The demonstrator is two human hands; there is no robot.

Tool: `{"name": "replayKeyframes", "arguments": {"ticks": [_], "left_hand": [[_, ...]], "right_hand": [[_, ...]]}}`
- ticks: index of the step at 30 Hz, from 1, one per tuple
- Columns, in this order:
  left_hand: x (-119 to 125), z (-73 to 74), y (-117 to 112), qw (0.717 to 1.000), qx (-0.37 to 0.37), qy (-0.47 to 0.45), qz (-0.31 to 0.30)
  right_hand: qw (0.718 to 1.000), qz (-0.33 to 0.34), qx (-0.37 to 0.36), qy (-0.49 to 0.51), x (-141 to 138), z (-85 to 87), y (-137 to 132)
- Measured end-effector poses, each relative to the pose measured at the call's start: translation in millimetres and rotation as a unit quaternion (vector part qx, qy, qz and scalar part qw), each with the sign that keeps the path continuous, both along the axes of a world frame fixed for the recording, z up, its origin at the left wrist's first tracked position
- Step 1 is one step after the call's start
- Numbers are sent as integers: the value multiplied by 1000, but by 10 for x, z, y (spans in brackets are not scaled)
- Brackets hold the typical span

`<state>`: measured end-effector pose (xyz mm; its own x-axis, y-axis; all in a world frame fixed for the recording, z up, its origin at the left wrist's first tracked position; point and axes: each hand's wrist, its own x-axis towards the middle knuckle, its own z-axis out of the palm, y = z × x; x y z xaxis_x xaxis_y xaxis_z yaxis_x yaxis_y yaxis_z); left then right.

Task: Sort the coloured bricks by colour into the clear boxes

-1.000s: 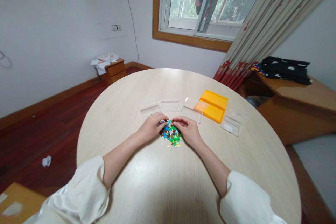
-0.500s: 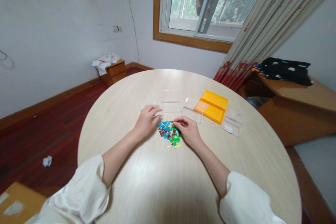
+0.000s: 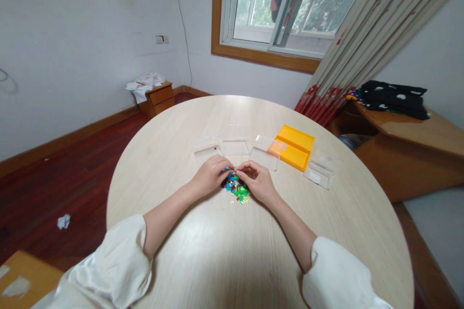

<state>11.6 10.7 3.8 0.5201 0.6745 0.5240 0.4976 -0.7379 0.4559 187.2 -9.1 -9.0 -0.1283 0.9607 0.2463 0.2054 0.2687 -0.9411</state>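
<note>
A small heap of tiny blue, brown, green and yellow plastic pieces (image 3: 239, 193) lies on the table between my hands. My left hand (image 3: 212, 175) reaches over the heap's left and far side, fingers bent together and covering some of the blue pieces. From the right, my right hand (image 3: 258, 179) pinches thumb and forefinger at the heap's far edge. The fingertips of both hands meet or nearly meet there; whatever they grip is too small to make out. Just beyond my left hand, an open clear plastic box (image 3: 206, 153) has a small dark piece in it.
Further clear boxes stand in an arc: a middle one (image 3: 235, 147), one beyond my right hand (image 3: 264, 159) and one at right (image 3: 319, 175). A yellow two-part case (image 3: 294, 148) lies open behind them. The round table (image 3: 217, 260) has a curved edge.
My left hand has moved from the left clear box right and nearer, to the heap beside my right hand. A small dark piece now shows in that box. My right hand has barely moved.
</note>
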Motion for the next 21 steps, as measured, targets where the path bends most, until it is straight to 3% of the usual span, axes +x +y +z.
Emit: {"name": "replayKeyframes", "arguments": {"ticks": [6, 10, 13, 18, 21], "left_hand": [[-199, 18, 162, 980, 4, -39, 197], [-247, -14, 208, 971, 0, -11, 238], [-212, -31, 186, 980, -1, 2, 200], [-143, 8, 122, 998, -37, 34, 46], [-132, 35, 104, 996, -52, 78, -2]], "right_hand": [[974, -10, 128, -186, 0, -30, 3], [962, 21, 156, -225, 14, -62, 10], [960, 22, 153, -232, 21, -82, 13], [964, 26, 145, -220, 21, -81, 16], [966, 34, 140, -214, 15, -55, 13]]}}
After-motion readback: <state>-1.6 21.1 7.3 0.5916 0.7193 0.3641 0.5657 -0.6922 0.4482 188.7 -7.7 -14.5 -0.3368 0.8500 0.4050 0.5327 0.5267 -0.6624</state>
